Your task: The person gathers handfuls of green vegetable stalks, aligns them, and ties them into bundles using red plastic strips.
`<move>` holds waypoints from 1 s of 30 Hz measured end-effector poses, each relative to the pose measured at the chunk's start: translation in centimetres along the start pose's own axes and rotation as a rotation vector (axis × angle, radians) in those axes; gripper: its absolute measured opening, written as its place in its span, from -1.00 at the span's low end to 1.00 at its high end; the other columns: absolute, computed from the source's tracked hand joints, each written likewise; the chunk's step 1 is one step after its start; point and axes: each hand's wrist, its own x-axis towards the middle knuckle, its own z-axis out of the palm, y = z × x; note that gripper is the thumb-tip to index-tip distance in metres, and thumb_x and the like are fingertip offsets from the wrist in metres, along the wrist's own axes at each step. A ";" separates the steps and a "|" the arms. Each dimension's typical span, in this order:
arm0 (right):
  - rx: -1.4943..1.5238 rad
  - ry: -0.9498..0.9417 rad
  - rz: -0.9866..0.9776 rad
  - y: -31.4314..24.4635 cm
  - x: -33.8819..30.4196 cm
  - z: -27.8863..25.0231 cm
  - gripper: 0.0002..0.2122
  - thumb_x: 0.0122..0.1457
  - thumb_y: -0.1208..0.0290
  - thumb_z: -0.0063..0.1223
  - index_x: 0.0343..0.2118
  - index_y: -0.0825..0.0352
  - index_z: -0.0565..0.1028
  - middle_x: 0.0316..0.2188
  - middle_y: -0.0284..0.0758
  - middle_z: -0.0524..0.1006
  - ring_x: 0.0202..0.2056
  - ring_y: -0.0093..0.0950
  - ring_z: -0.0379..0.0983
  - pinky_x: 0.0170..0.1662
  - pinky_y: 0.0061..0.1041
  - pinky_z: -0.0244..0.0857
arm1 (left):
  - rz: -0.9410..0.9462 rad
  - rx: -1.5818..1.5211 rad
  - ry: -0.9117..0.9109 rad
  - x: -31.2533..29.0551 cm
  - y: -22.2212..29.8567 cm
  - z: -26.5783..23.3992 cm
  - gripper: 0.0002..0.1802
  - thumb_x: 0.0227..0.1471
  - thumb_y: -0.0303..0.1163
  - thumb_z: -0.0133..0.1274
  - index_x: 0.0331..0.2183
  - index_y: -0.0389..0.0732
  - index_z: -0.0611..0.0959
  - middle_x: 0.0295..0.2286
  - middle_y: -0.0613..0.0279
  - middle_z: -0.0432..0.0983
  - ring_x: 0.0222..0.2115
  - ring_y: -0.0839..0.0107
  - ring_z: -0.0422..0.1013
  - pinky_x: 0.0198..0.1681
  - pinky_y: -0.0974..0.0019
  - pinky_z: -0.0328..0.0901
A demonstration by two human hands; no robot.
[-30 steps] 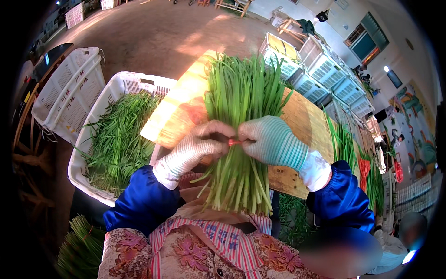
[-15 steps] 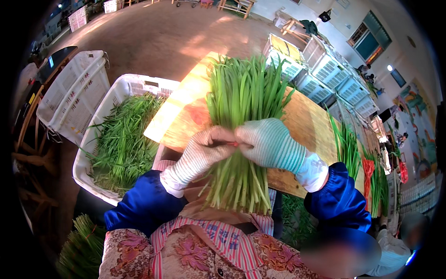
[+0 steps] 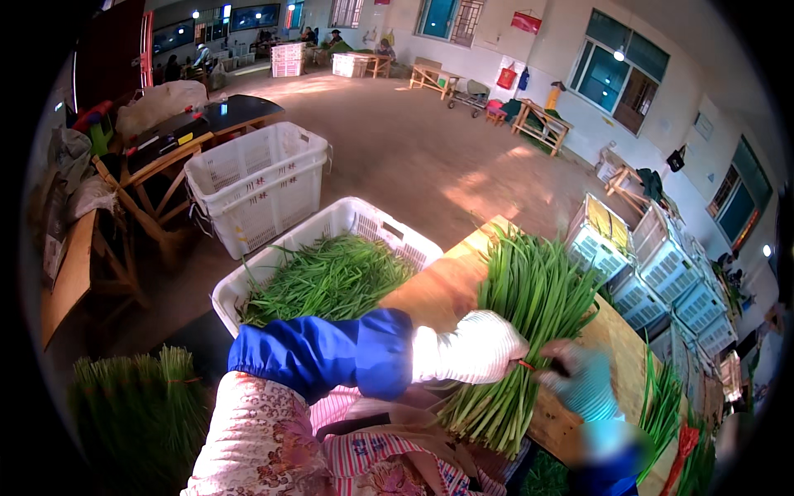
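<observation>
A thick bundle of green chives lies across the wooden board, leaves pointing away from me and pale cut stems toward me. A thin red tie crosses its middle. My left hand, in a white striped glove, is closed on the bundle's left side, its fingertips beside the tie. At the bundle's right side is my right hand, in a pale teal striped glove. Its thumb and fingers are curved and look apart, slightly smeared by motion, and I see nothing between them.
A white crate of loose green leaves stands left of the wooden board. Stacked white crates are behind it. Tied bundles sit at lower left. More chives lie at the board's right, near further crates.
My view has swung left and up, showing more of the room. Both hands were together at the red tie; now my right hand has come away to the right, while the left stays at the bundle.
</observation>
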 end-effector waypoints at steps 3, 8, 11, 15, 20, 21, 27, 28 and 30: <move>-0.031 -0.095 0.067 0.5 -0.6 1.0 -0.56 -0.19 0.11 0.28 -0.30 0.30 0.46 -0.50 -0.19 0.54 -0.45 -0.29 0.53 -0.36 -0.43 0.39 | -0.214 -0.318 -0.070 0.7 0.1 -0.4 -0.91 -0.21 -0.38 0.09 -0.55 -0.17 0.62 -0.68 0.08 0.46 -0.64 0.16 0.43 -0.54 0.20 0.31; -0.067 -0.057 0.157 1.2 -0.9 2.1 -0.48 -0.19 0.02 0.28 -0.24 0.32 0.44 -0.45 -0.17 0.55 -0.40 -0.27 0.53 -0.33 -0.40 0.39 | -0.253 -0.704 -0.065 3.3 2.1 2.5 -0.79 -0.23 -0.40 0.10 -0.42 -0.23 0.66 -0.60 0.07 0.53 -0.57 0.34 0.46 -0.41 0.32 0.34; 0.413 0.030 0.255 2.8 -2.8 2.1 -0.65 -0.12 0.36 0.27 -0.27 0.39 0.46 -0.46 -0.26 0.53 -0.44 -0.48 0.49 -0.36 -0.53 0.35 | -0.261 -0.597 -0.124 4.4 2.0 2.3 -0.80 -0.25 -0.38 0.11 -0.44 -0.22 0.66 -0.61 0.08 0.53 -0.57 0.33 0.47 -0.42 0.32 0.35; 0.714 0.219 0.264 1.7 -1.8 2.7 -0.83 -0.13 0.57 0.21 -0.42 0.42 0.49 -0.51 -0.37 0.45 -0.47 -0.61 0.38 -0.39 -0.63 0.27 | -0.373 -0.514 -0.247 4.8 1.6 -0.6 -0.81 -0.24 -0.33 0.11 -0.49 -0.20 0.66 -0.65 0.11 0.51 -0.60 0.29 0.46 -0.49 0.29 0.34; 0.523 0.303 0.280 1.9 -2.1 3.9 -0.82 -0.11 0.44 0.17 -0.47 0.42 0.46 -0.61 -0.31 0.38 -0.54 -0.51 0.34 -0.46 -0.53 0.20 | -0.250 -0.301 -0.198 5.9 3.1 -1.2 -0.82 -0.24 -0.34 0.10 -0.52 -0.22 0.64 -0.60 -0.03 0.50 -0.54 0.15 0.47 -0.43 0.26 0.34; 0.461 0.315 0.291 2.0 -2.0 4.2 -0.83 -0.11 0.44 0.16 -0.48 0.41 0.46 -0.61 -0.30 0.38 -0.54 -0.52 0.34 -0.46 -0.51 0.20 | -0.269 -0.293 -0.225 6.0 3.2 -1.7 -0.82 -0.23 -0.33 0.09 -0.52 -0.22 0.64 -0.59 -0.02 0.50 -0.52 0.16 0.47 -0.41 0.26 0.34; 0.829 0.416 0.477 1.2 -3.2 5.2 -0.94 -0.01 0.54 0.09 -0.45 0.39 0.51 -0.52 -0.41 0.49 -0.48 -0.65 0.35 -0.41 -0.64 0.24 | -0.111 -0.537 -0.125 4.6 -0.1 -1.8 -0.70 -0.10 -0.23 0.09 -0.35 -0.25 0.61 -0.59 0.17 0.48 -0.63 0.48 0.39 -0.59 0.44 0.29; 0.891 0.464 0.520 0.4 -3.9 4.3 -0.98 0.00 0.53 0.06 -0.51 0.34 0.49 -0.61 -0.51 0.41 -0.57 -0.73 0.25 -0.48 -0.72 0.14 | -0.192 -0.722 -0.048 4.3 0.2 -2.9 -0.67 -0.06 -0.21 0.08 -0.32 -0.27 0.59 -0.59 0.22 0.46 -0.66 0.55 0.36 -0.62 0.50 0.26; 0.880 0.454 0.580 2.6 -6.7 4.1 -0.98 0.01 0.55 0.06 -0.47 0.36 0.48 -0.60 -0.50 0.41 -0.56 -0.71 0.27 -0.48 -0.71 0.16 | -0.530 -1.013 -0.074 4.2 -1.6 -3.0 -0.62 0.01 -0.15 0.02 -0.31 -0.32 0.56 -0.63 0.23 0.44 -0.71 0.59 0.32 -0.64 0.56 0.23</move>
